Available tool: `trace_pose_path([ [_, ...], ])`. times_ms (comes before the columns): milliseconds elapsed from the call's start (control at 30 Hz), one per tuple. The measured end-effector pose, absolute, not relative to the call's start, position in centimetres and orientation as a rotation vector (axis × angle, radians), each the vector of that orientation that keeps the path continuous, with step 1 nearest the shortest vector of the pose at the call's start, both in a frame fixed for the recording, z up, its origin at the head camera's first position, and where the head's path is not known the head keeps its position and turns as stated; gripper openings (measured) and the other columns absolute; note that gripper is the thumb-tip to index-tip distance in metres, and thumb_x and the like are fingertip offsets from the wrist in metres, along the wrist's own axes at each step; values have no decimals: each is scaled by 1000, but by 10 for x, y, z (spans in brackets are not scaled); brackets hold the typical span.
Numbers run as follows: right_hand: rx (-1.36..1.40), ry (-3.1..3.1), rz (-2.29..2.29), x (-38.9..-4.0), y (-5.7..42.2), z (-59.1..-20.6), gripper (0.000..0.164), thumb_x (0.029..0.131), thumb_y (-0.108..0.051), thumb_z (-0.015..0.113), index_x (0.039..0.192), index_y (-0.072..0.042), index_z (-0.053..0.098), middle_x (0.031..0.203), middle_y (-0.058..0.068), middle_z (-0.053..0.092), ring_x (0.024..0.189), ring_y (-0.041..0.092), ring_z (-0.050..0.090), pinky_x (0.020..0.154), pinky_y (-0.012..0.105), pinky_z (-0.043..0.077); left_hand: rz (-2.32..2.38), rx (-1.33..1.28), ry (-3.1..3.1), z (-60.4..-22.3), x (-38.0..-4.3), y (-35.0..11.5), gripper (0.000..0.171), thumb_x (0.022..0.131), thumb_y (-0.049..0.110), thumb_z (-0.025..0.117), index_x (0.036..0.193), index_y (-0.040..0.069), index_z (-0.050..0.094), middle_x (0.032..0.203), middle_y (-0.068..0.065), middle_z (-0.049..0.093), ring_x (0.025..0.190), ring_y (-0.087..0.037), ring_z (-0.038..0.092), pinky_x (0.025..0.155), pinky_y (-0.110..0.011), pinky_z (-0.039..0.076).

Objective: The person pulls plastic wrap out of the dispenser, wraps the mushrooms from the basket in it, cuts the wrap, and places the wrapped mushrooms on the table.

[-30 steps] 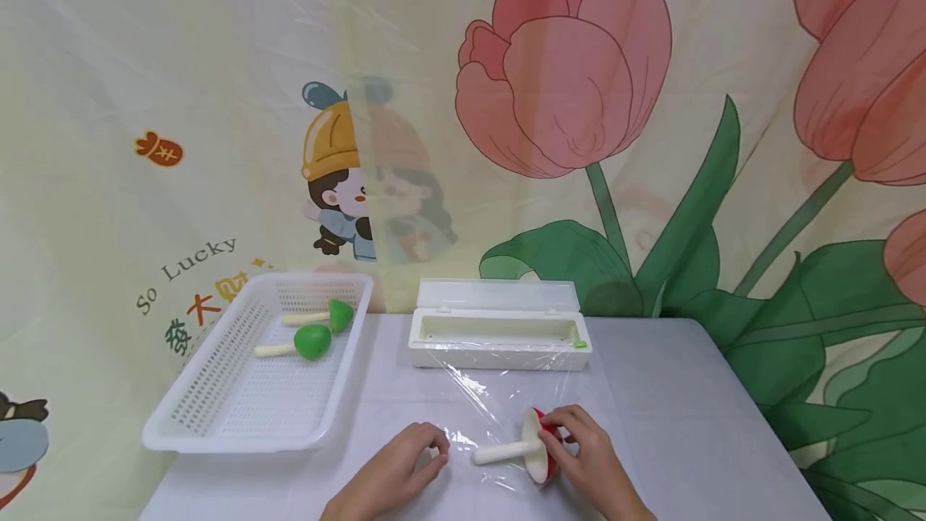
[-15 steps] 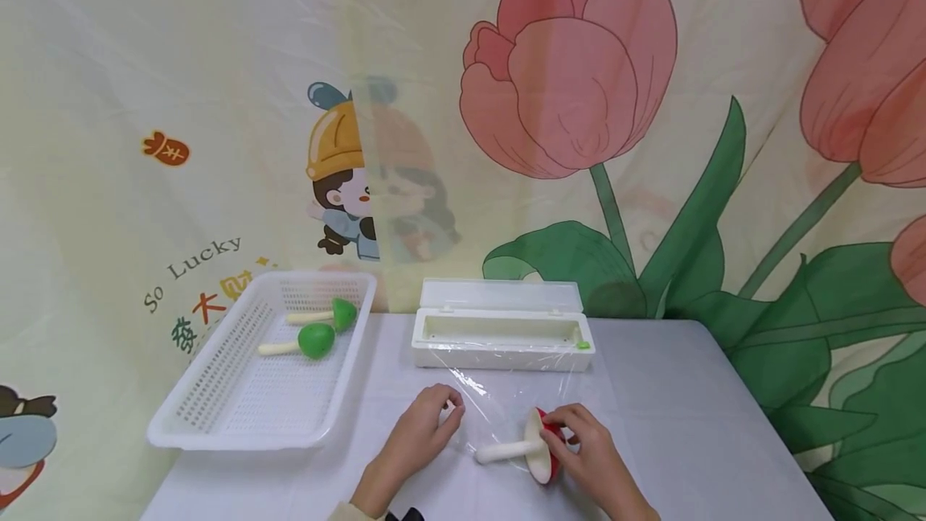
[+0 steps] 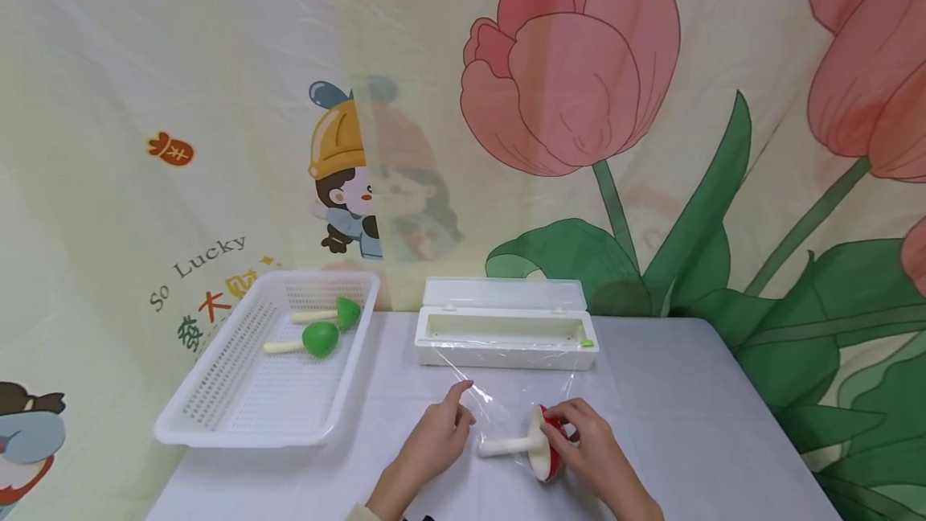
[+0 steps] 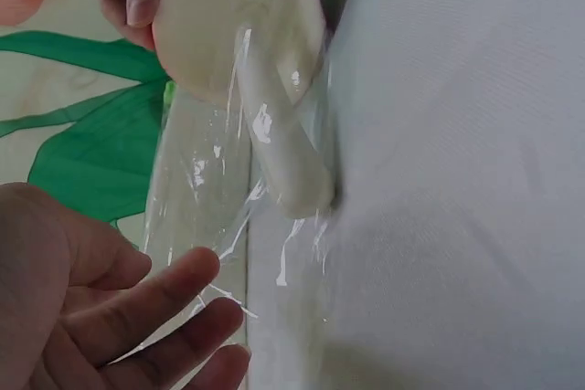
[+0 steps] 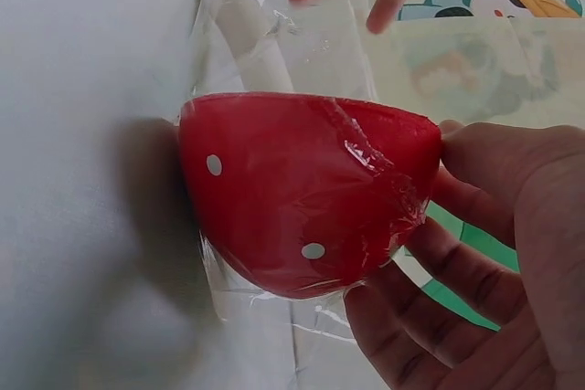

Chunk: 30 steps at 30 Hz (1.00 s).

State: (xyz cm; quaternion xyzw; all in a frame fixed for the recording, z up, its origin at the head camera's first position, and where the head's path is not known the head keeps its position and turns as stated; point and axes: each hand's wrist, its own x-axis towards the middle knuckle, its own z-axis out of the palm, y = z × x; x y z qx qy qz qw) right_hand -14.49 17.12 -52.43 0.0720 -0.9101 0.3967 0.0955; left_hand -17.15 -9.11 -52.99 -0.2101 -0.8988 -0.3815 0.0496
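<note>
A toy mushroom with a red, white-dotted cap (image 5: 306,194) and a white stem (image 3: 502,447) lies on its side on clear cling film (image 3: 499,408), the stem toward the left. My right hand (image 3: 596,449) grips the cap's edge between thumb and fingers. Film also covers part of the cap and stem in the wrist views. My left hand (image 3: 437,432) hovers left of the stem, index finger stretched forward by the film's left edge, holding nothing. In the left wrist view its fingertips (image 4: 196,271) are close to the film; whether they touch it I cannot tell.
Behind the mushroom stands a white cling film box (image 3: 506,354), lid raised, a green slider (image 3: 586,343) at its right end. The film runs from its front. On the left, a white plastic basket (image 3: 242,434) holds two green-capped toy mushrooms (image 3: 321,338).
My left hand has moved forward and right, toward the film, and its index finger has straightened. The right hand still holds the toy mushroom in nearly the same place.
</note>
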Motion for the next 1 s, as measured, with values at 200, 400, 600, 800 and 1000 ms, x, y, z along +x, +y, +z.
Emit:
trace_pose_path([
  [200, 215, -2704, 1176, -149, 171, -522, 11, 88, -13, 82, 96, -16, 75, 95, -9, 63, 84, 4, 60, 66, 19, 54, -1208, -651, -2698, -534, -159, -90, 16, 93, -1, 62, 102, 10, 67, 81, 3, 71, 69, 3, 56, 61, -19, 49],
  [400, 158, -2754, 1165, -156, 171, -520, 8, 91, -16, 79, 98, -15, 75, 95, -6, 63, 84, 5, 60, 65, 20, 52, -967, -884, -2683, -549, -152, -80, 23, 86, 1, 72, 106, 14, 71, 103, 5, 72, 96, -9, 66, 85, -26, 56],
  [600, 93, -2819, 1151, -167, 175, -519, 7, 94, -21, 76, 99, -16, 74, 93, -4, 65, 81, 8, 60, 68, 20, 53, -818, -889, -2755, -557, -153, -68, 38, 81, 12, 84, 116, 20, 70, 114, 7, 72, 105, -11, 64, 91, -29, 54],
  [800, 120, -2808, 1104, -174, 184, -520, 8, 99, -9, 66, 102, -11, 73, 96, 2, 68, 83, 11, 61, 70, 25, 56, -668, -824, -2739, -561, -159, -57, 38, 78, 12, 86, 112, 23, 72, 99, 8, 71, 89, -9, 64, 73, -25, 52],
  [1000, 241, -2761, 1205, -171, 192, -525, 46, 85, 22, 48, 109, -9, 72, 107, 5, 71, 96, 20, 69, 80, 28, 61, -532, -821, -2694, -563, -162, -58, 32, 77, 10, 84, 106, 22, 77, 86, 7, 71, 78, -10, 63, 63, -23, 49],
])
